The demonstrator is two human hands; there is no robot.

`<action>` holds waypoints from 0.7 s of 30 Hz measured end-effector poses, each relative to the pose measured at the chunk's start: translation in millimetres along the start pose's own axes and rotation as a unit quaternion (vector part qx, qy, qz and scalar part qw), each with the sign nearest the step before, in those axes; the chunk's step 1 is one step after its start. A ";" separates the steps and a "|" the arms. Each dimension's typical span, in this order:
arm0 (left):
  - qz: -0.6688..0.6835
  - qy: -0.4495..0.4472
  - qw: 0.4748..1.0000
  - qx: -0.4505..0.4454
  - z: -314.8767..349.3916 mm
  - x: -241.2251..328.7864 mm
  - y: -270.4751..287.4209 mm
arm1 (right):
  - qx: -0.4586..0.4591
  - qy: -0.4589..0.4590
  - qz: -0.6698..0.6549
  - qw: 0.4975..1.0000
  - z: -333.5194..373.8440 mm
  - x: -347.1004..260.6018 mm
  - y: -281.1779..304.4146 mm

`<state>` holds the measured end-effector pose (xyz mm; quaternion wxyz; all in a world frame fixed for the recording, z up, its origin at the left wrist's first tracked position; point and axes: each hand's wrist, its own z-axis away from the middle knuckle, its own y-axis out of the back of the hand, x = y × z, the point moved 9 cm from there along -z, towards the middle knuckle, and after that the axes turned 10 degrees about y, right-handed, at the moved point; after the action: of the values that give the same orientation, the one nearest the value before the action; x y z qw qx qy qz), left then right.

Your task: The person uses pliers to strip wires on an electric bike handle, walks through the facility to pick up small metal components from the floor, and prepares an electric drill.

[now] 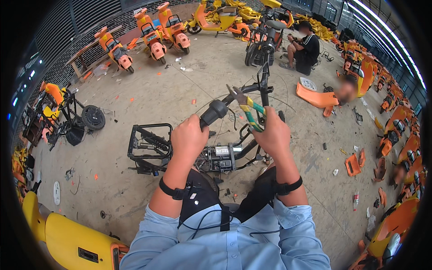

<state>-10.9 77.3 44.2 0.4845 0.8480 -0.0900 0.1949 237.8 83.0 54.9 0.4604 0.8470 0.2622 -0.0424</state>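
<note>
Blue shirt [234,247] lies on the near side of the bare scooter frame [224,158]. Above that frame, the left hand [189,139] clenches a black handle grip [214,112] (its wide end poking clear), while the right hand [272,137] grasps green-and-yellow pliers [244,101]. Beneath the frame spreads a stained concrete floor [135,99], orange scraps [193,101] strewn around; beyond it stand orange scooters [150,37] before a brick wall [55,69], and, rightward, a person [308,47] sits low.

The grey floor [310,148] carries scooters [156,50], an orange panel [313,95] and a bottle [356,202].
</note>
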 end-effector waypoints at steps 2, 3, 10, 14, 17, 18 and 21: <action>-0.007 0.004 1.000 0.000 -1.7 0.8 0.4 | 0.057 -0.057 -0.023 0.996 -1.1 18.8 24.1; -0.010 0.006 1.000 -0.002 -0.8 1.5 -1.8 | 0.094 -0.088 -0.031 0.991 1.2 31.8 35.1; 0.026 0.015 0.999 0.010 -4.1 5.0 -2.1 | 0.290 -0.207 -0.316 0.879 22.9 66.2 3.2; 0.022 0.014 1.000 0.010 -1.8 -0.9 -4.9 | -0.097 -0.052 -0.078 0.991 13.4 -7.5 -46.1; 0.019 0.012 1.000 0.016 -3.7 -4.1 -0.7 | 0.004 -0.051 -0.049 0.997 8.9 6.0 -17.4; 0.022 0.017 1.000 0.010 -1.4 -4.5 -3.5 | 0.003 -0.085 -0.073 0.994 8.1 19.0 -10.4; 0.024 0.018 0.999 0.015 -1.8 -1.3 1.1 | 0.069 -0.124 -0.078 0.987 6.5 45.1 29.9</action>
<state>-12.8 78.3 45.3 0.4685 0.8491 -0.0987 0.2230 292.1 82.9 59.7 0.4248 0.8420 0.2650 -0.2012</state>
